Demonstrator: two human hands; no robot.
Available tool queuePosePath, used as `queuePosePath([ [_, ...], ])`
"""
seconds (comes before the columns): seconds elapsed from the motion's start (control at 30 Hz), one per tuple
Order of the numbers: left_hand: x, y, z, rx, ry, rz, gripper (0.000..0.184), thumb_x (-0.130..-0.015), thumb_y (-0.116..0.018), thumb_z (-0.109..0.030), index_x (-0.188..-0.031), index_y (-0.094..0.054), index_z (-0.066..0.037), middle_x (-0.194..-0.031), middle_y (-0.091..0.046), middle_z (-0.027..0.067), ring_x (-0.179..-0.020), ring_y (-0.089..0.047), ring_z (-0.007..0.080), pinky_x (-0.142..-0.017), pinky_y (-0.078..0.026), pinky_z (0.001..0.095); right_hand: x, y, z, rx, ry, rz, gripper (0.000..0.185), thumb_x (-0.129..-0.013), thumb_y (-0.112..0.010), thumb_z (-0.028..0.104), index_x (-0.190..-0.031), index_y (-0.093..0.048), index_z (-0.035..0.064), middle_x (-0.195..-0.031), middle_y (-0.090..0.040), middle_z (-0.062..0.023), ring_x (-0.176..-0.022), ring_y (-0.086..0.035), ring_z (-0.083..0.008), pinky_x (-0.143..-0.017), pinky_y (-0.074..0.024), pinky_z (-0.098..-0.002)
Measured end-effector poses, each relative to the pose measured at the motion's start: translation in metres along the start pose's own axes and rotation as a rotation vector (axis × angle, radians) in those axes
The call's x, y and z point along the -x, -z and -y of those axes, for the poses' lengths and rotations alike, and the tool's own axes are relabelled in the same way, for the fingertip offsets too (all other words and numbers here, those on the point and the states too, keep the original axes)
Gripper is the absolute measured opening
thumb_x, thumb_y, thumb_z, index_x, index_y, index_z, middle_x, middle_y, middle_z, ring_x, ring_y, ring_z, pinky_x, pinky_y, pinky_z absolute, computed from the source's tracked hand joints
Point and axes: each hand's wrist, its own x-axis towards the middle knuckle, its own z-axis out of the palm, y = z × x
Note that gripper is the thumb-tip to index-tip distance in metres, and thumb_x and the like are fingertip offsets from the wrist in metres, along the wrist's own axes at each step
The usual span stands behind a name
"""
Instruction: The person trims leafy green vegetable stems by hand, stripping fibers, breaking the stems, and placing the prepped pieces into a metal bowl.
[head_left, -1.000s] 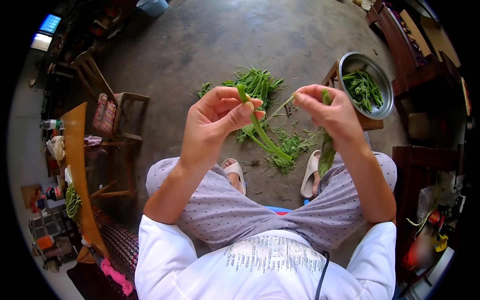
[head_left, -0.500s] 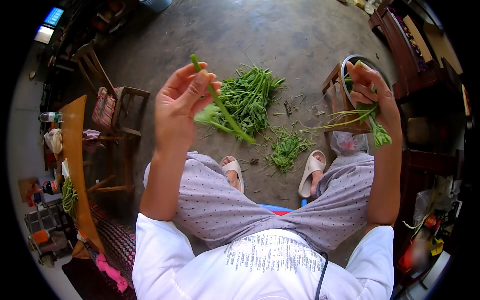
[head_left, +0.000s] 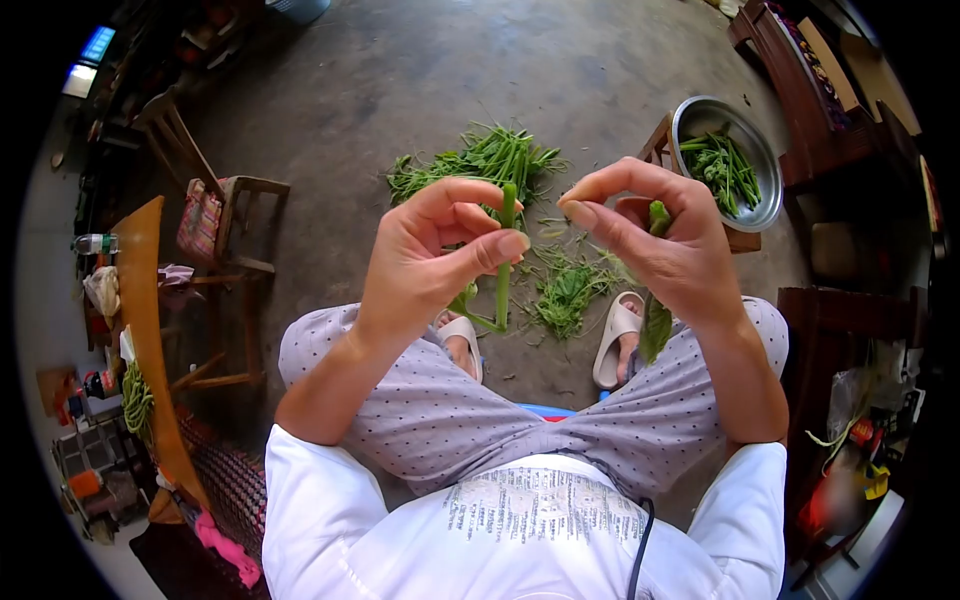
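My left hand pinches a green vegetable stem between thumb and fingers, the stem standing nearly upright. Close beside it, my right hand has thumb and forefinger brought together. Its other fingers curl around a leafy green shoot, which hangs below the palm. Beyond my hands, a large heap of leafy green stems lies on the concrete floor. A smaller pile of trimmed greens sits nearer, between my feet. On the right, a metal basin holds cut green stems.
The basin rests on a wooden stool. To the left stand a wooden chair with a cushion and a wooden board or table edge. Dark wooden furniture lines the right side. My sandals are near the small pile.
My right hand has moved left and down from beside the basin, toward my left hand. My left hand has shifted right and lower, and its stem turned from slanting to upright.
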Motion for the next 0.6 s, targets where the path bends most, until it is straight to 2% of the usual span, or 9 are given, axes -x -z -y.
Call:
queuePosePath([
  [0.07,0.001,-0.003,0.002,-0.056,-0.034,0.005,0.028,-0.081,-0.073,-0.008,-0.107,-0.062,-0.004,-0.083,-0.068,0.0058,-0.077,-0.065,0.0094,-0.063,-0.052,0.0202,-0.001,-0.002,-0.002,-0.013,0.009,0.008,0.015,-0.085,-0.07,0.013,-0.095,-0.07,0.0017,-0.083,-0.065,-0.0003,-0.069,-0.05,-0.0035,-0.059,-0.0365,-0.0207],
  [0.13,0.004,-0.008,0.0,-0.233,-0.11,-0.026,0.027,-0.081,-0.073,-0.005,-0.106,-0.063,-0.003,-0.084,-0.069,0.0056,-0.078,-0.066,0.0097,-0.065,-0.053,0.0206,0.0,-0.005,0.002,-0.053,-0.014,0.012,0.014,-0.084,-0.07,0.013,-0.092,-0.072,0.0015,-0.081,-0.066,-0.0011,-0.069,-0.05,-0.0036,-0.058,-0.0361,-0.0203],
  [0.2,0.004,-0.014,-0.001,-0.245,-0.141,-0.054,0.025,-0.079,-0.073,-0.002,-0.102,-0.064,-0.002,-0.085,-0.068,0.0059,-0.078,-0.067,0.0106,-0.065,-0.054,0.0215,0.001,-0.008,0.002,-0.042,-0.036,0.024,0.015,-0.084,-0.07,0.013,-0.092,-0.072,0.0012,-0.08,-0.067,-0.0016,-0.068,-0.051,-0.004,-0.058,-0.0366,-0.0202],
  [0.27,0.003,-0.016,-0.001,-0.468,-0.299,-0.119,0.022,-0.077,-0.073,0.0,-0.098,-0.067,-0.003,-0.083,-0.068,0.0062,-0.077,-0.068,0.0123,-0.065,-0.055,0.0228,0.003,-0.01,0.003,-0.031,-0.039,0.017,0.015,-0.084,-0.07,0.013,-0.092,-0.072,0.0011,-0.08,-0.067,-0.0019,-0.068,-0.051,-0.0042,-0.057,-0.0368,-0.0204],
  [0.3,0.003,-0.018,-0.001,-0.468,-0.299,-0.119,0.022,-0.077,-0.073,0.0,-0.098,-0.067,-0.003,-0.083,-0.068,0.0062,-0.077,-0.068,0.0123,-0.065,-0.055,0.0228,0.003,-0.01,0.003,-0.019,-0.041,0.009,0.015,-0.084,-0.071,0.013,-0.091,-0.072,0.001,-0.08,-0.067,-0.0022,-0.067,-0.051,-0.0045,-0.056,-0.037,-0.0206],
  [0.47,0.003,-0.019,-0.001,-0.727,-0.459,-0.202,0.023,-0.072,-0.077,0.0,-0.093,-0.07,-0.005,-0.077,-0.065,0.0066,-0.068,-0.066,0.0129,-0.059,-0.054,0.0228,0.003,-0.011,0.002,0.001,-0.004,-0.011,0.013,-0.083,-0.07,0.011,-0.091,-0.072,0.0009,-0.08,-0.067,-0.003,-0.066,-0.051,-0.0049,-0.055,-0.0375,-0.0209],
  [0.6,0.002,-0.019,0.0,-0.757,-0.505,-0.205,0.024,-0.071,-0.078,0.0,-0.093,-0.07,-0.004,-0.077,-0.065,0.0065,-0.065,-0.064,0.0125,-0.058,-0.053,0.0228,0.004,-0.012,0.001,0.027,0.025,-0.027,0.011,-0.083,-0.069,0.009,-0.09,-0.072,0.0005,-0.077,-0.066,-0.0022,-0.065,-0.05,-0.0045,-0.055,-0.0373,-0.0204],
])
